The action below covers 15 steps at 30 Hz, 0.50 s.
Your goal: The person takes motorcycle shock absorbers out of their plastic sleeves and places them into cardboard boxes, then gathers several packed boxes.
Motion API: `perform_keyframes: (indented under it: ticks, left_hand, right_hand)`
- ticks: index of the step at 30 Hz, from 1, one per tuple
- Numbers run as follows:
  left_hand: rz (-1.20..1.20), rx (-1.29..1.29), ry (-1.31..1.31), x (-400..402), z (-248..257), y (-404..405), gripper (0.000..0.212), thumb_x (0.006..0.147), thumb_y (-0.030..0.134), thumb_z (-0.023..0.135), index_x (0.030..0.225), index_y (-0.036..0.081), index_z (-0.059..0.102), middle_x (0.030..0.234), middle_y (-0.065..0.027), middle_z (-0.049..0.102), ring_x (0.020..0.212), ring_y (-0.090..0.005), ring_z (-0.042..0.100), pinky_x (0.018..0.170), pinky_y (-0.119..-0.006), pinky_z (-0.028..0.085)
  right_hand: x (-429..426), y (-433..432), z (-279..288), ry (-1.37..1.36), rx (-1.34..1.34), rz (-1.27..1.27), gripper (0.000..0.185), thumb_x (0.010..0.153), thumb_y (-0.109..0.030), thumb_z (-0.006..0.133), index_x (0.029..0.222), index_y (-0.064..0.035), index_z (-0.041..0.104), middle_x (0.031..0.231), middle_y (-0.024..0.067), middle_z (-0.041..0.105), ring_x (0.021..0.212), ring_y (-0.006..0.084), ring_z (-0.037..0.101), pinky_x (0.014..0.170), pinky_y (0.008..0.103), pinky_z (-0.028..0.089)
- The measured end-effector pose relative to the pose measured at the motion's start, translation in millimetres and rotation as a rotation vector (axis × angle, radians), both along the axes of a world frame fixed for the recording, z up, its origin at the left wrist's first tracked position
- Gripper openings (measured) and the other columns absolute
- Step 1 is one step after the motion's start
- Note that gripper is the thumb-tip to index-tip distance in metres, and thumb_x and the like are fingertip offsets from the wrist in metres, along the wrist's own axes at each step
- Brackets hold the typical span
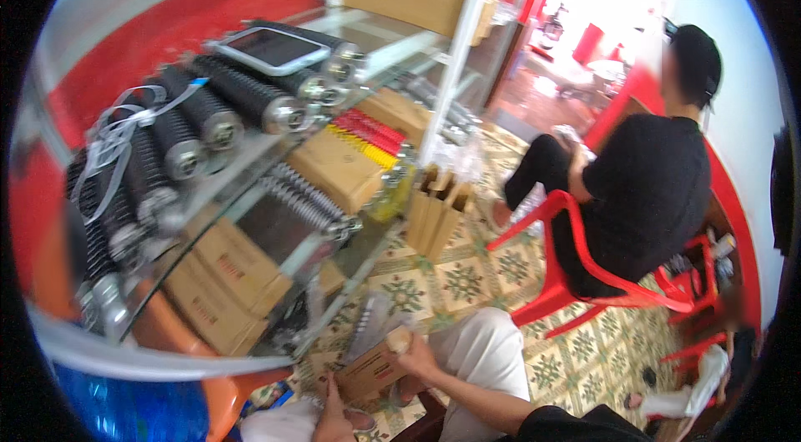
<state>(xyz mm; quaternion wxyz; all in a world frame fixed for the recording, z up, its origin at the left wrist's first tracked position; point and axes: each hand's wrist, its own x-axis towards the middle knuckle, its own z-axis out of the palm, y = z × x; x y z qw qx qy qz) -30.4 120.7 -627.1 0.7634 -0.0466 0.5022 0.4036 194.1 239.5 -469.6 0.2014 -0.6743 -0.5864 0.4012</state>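
Observation:
A long, narrow cardboard box (370,374) with printing on its side lies across my lap, between my knees. At its left end, my left hand (335,407) has its fingers against the cardboard, gripping the edge. My right hand (414,355) is at the opposite end and holds a small tan roll (398,339), which looks like packing tape, against the box. Fingers partly cover the roll. Behind the box, a clear plastic sleeve (369,323) with a dark coil in it is partly hidden.
To the left, a glass shelf rack (250,160) bears several black-spring shock absorbers (213,113), a tablet (272,49), white straps (119,142) and cardboard cartons (216,292). Paper bags (438,210) stand on the tiled floor. A person (651,192) sits ahead on a red plastic chair (582,254).

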Motion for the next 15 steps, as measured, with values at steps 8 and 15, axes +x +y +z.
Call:
perform_keyframes:
  ticks: [8, 15]
  left_hand:
    - [-0.131, -0.02, 1.284, -51, 152, 12, 0.085, 0.085, 0.074, 0.031, 0.122, 0.003, 0.058, 0.121, -0.0248, 0.056, 0.115, -0.0361, 0.054, 0.098, -0.04, 0.039]
    - [0.474, 0.382, 1.576, -30, 371, -100, 0.04, 0.085, 0.035, 0.065, 0.107, 0.002, 0.066, 0.084, -0.0134, 0.065, 0.081, -0.0246, 0.062, 0.078, -0.033, 0.047]
  right_hand:
    - [50, 39, 46, 0.808, -0.376, -0.126, 0.06, 0.075, -0.03, 0.075, 0.124, -0.0052, 0.05, 0.11, 0.0104, 0.062, 0.104, 0.0211, 0.058, 0.088, 0.0384, 0.045]
    - [19, -2, 71, 1.363, -0.864, 0.086, 0.054, 0.083, -0.034, 0.065, 0.127, -0.0063, 0.05, 0.118, 0.0113, 0.06, 0.11, 0.0288, 0.056, 0.095, 0.0446, 0.043]
